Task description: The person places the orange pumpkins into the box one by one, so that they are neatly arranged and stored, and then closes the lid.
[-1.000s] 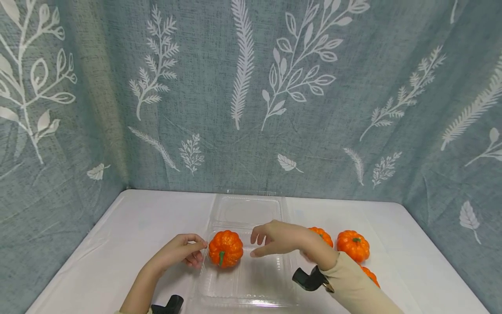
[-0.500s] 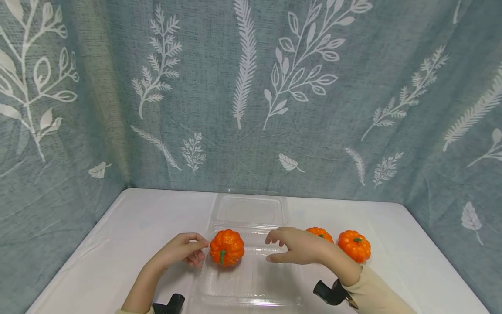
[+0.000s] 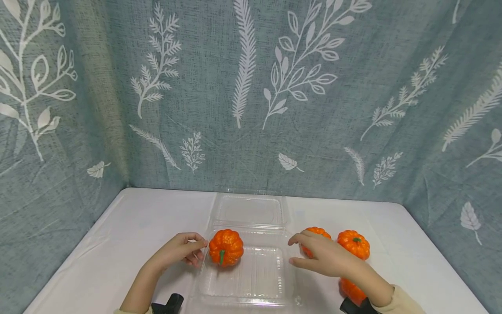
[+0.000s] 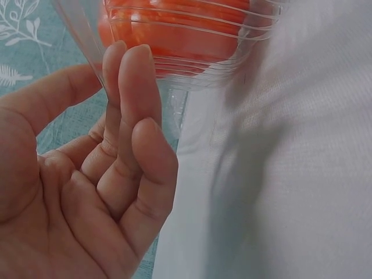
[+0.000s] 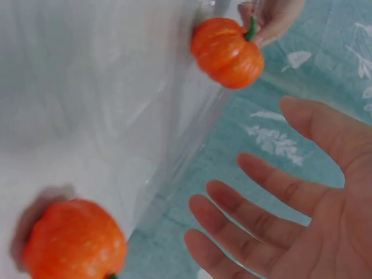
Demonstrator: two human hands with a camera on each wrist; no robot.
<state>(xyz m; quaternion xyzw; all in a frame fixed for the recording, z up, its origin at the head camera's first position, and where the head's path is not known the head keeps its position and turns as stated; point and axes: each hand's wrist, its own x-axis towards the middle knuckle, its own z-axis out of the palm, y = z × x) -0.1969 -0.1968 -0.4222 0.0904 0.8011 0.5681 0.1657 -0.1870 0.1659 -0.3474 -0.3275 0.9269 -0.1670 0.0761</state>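
Note:
A clear plastic clamshell container (image 3: 259,274) lies unfolded on the white table, its lid (image 3: 251,209) towards the back. One orange toy pumpkin (image 3: 226,247) with a green stem sits in the back left of its base. My left hand (image 3: 182,250) pinches the container's left rim between thumb and fingers; the left wrist view shows the ribbed wall (image 4: 192,64) against the fingertips. My right hand (image 3: 323,255) hovers just right of the container, fingers spread and holding nothing, partly covering a second pumpkin (image 3: 319,231). Its palm (image 5: 349,232) shows bare in the right wrist view.
Further right on the table (image 3: 408,261) are another pumpkin (image 3: 354,244) and, partly under the right forearm, one more (image 3: 350,290). A blue-green curtain (image 3: 251,152) with white leaf prints hangs around the table's back and sides.
My right hand has moved rightwards from beside the pumpkin in the container, past the container's right edge, to the loose pumpkins. The left hand and the container have stayed put.

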